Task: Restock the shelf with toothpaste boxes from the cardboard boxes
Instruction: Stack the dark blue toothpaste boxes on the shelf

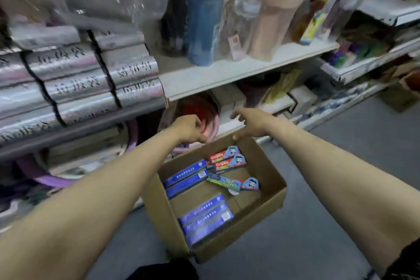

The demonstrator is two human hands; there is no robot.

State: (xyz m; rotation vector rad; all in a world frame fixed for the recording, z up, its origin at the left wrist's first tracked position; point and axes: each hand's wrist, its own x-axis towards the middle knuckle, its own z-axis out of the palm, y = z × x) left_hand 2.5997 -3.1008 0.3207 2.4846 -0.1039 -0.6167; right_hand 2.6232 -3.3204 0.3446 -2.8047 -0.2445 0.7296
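An open cardboard box [270, 191] sits on the floor below the shelves. Inside lie several blue toothpaste boxes [205, 219], two red Colgate boxes [229, 161] and a green one [223, 182]. My left hand [189, 128] reaches over the box's far rim with its fingers curled down onto the edge. My right hand [252, 121] hovers at the far right corner of the rim, fingers spread toward the lowest shelf [229, 124], thumb touching the cardboard. Neither hand holds a toothpaste box.
Silver rolled packs [75, 84] fill the left shelving. A white shelf [227, 73] above carries a blue bottle [204, 16] and a pink bottle [272, 20]. Red and pink basins [204, 109] stand behind my left hand. Grey floor [341, 166] extends right.
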